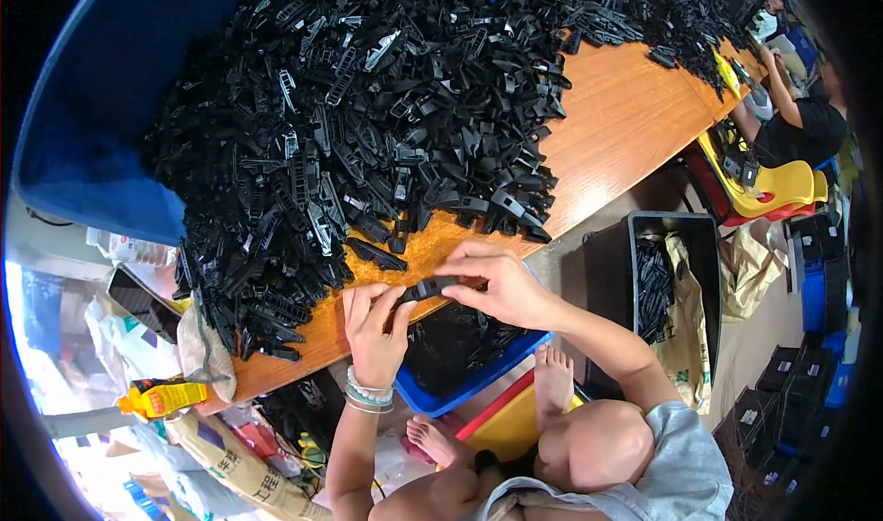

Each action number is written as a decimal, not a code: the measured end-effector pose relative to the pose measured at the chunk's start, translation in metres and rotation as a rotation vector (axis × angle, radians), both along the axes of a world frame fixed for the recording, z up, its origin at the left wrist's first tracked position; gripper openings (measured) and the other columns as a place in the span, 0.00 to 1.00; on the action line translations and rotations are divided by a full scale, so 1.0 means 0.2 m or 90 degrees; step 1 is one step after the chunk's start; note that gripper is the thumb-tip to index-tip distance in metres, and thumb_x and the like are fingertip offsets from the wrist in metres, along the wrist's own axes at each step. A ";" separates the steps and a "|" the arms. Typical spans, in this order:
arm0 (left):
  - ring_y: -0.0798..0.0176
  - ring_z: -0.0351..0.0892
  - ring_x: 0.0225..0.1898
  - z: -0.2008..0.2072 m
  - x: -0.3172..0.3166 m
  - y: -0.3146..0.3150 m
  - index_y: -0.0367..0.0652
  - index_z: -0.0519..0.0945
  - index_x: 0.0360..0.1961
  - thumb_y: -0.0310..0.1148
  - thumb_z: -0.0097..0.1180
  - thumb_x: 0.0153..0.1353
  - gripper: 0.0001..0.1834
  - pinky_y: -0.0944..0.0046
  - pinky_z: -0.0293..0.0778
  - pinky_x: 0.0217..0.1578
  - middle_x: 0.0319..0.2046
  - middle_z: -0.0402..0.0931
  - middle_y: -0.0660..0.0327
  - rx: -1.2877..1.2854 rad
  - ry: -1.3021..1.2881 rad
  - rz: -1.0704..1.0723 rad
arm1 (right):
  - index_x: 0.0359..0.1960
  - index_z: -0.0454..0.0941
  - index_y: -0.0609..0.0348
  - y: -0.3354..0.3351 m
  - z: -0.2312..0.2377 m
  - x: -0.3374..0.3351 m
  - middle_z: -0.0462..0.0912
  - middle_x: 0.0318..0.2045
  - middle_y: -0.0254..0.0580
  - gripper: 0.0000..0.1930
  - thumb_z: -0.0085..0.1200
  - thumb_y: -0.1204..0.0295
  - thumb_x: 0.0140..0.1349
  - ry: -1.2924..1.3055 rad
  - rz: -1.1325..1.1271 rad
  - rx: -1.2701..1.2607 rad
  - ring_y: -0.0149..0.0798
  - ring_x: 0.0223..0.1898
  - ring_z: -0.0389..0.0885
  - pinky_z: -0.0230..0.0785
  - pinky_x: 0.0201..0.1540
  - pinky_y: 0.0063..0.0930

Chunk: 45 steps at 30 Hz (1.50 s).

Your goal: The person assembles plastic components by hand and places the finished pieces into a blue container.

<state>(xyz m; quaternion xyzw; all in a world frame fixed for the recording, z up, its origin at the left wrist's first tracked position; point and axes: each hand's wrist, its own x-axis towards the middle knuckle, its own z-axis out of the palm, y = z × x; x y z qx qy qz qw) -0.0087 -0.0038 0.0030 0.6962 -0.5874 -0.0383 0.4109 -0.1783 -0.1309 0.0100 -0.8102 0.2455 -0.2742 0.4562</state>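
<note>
Between my two hands, at the table's near edge, is a small black plastic part (429, 288), long and narrow. My left hand (375, 323) has its fingers closed on the left end of it. With thumb and fingertips my right hand (497, 286) pinches the other end. A large heap of similar black plastic parts (368, 125) covers the wooden table (625, 107) just beyond my hands. Below them, a blue bin (441, 401) under the table edge holds more black parts. My fingers hide both ends of the held part.
A black crate (717, 282) with black parts and brown paper stands at the right. A yellow chair (786, 185) and another person (800, 121) are at the far right. A blue tub (92, 153) leans at the left, above a yellow bottle (164, 398). Stacked black boxes (773, 401) stand lower right.
</note>
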 end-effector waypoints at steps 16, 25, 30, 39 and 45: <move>0.46 0.74 0.41 0.02 0.01 0.01 0.36 0.82 0.37 0.26 0.64 0.55 0.09 0.50 0.71 0.45 0.36 0.77 0.51 0.002 -0.007 -0.115 | 0.40 0.83 0.56 0.07 -0.20 0.03 0.75 0.39 0.38 0.12 0.63 0.70 0.53 -0.117 0.019 -0.200 0.44 0.45 0.75 0.66 0.46 0.40; 0.47 0.76 0.42 0.02 0.04 0.04 0.36 0.83 0.37 0.31 0.56 0.59 0.10 0.52 0.71 0.47 0.38 0.78 0.51 -0.026 0.118 -0.129 | 0.38 0.82 0.61 0.08 -0.11 -0.05 0.75 0.36 0.40 0.13 0.62 0.66 0.55 -0.071 0.251 -0.102 0.44 0.45 0.73 0.60 0.46 0.38; 0.48 0.76 0.42 0.02 0.03 0.03 0.36 0.83 0.35 0.29 0.57 0.59 0.08 0.52 0.71 0.48 0.38 0.78 0.51 0.000 0.085 -0.111 | 0.36 0.81 0.63 0.08 -0.15 -0.04 0.76 0.37 0.41 0.11 0.61 0.67 0.58 -0.132 0.245 -0.081 0.45 0.44 0.74 0.62 0.44 0.37; 0.46 0.75 0.40 0.05 0.02 0.04 0.36 0.82 0.34 0.25 0.57 0.57 0.06 0.51 0.71 0.46 0.35 0.78 0.50 -0.019 0.057 -0.113 | 0.48 0.74 0.54 0.06 -0.14 -0.21 0.73 0.46 0.41 0.17 0.62 0.64 0.59 -0.022 -0.393 -0.374 0.43 0.45 0.72 0.61 0.46 0.37; 0.47 0.76 0.39 0.02 0.02 0.04 0.36 0.82 0.33 0.26 0.59 0.58 0.04 0.51 0.72 0.45 0.35 0.78 0.51 -0.019 0.058 -0.105 | 0.41 0.73 0.54 -0.02 -0.20 -0.24 0.72 0.43 0.41 0.14 0.64 0.70 0.56 -0.025 -0.423 -0.350 0.45 0.44 0.71 0.61 0.44 0.37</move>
